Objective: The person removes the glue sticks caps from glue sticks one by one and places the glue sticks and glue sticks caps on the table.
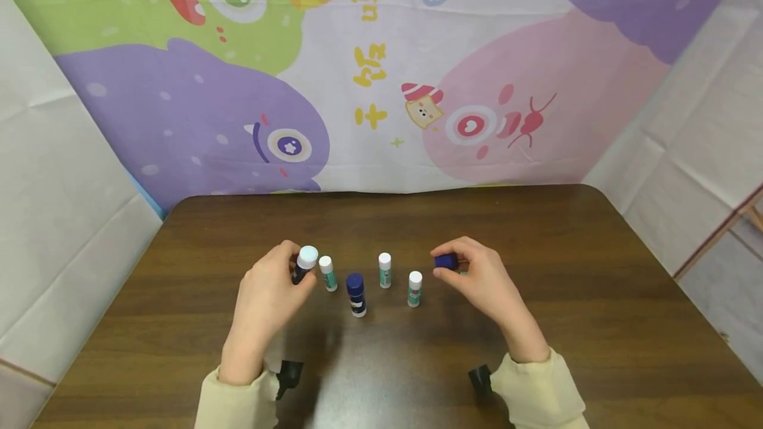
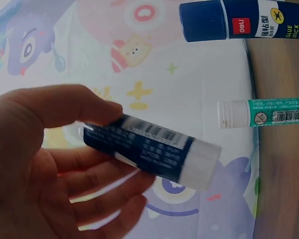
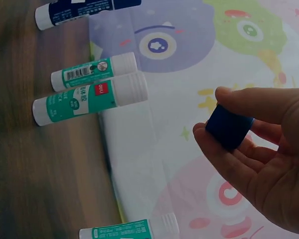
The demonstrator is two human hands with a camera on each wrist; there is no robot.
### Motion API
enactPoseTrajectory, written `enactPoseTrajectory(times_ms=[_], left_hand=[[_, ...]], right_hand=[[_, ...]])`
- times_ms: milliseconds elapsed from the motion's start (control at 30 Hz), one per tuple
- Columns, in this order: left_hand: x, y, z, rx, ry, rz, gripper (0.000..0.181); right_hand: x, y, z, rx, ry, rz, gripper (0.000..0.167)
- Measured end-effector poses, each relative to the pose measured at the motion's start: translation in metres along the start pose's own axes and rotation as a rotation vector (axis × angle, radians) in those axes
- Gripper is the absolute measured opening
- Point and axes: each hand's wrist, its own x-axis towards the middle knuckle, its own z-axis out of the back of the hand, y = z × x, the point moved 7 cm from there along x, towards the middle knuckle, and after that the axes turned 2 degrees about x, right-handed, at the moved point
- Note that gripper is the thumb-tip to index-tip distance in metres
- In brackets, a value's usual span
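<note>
In the head view my left hand grips a navy glue stick by its dark body. Its pale round end faces up towards the head camera; a white end shows at the other side in the left wrist view. Between thumb and fingertips, my right hand pinches a small dark blue cap above the table. One white-capped green glue stick stands just beside the left hand. Another navy glue stick, with its blue cap on, stands between the two hands.
Two more green glue sticks stand mid-table, one farther back and one nearer. A bit of green shows behind my right hand. The brown wooden table meets a cartoon-printed cloth at its far edge.
</note>
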Motion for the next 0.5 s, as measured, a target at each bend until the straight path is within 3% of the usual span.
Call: enactPoseTrajectory(times_ms=[167, 500], left_hand=[[-0.001, 0.008, 0.000, -0.020, 0.019, 0.078, 0.019], [0.000, 0.022, -0.013, -0.058, 0.098, 0.111, 0.021]], right_hand=[[0.001, -0.005, -0.004, -0.028, 0.012, -0.022, 0.023], [0.002, -0.007, -0.010, -0.133, 0.035, -0.030, 0.023]])
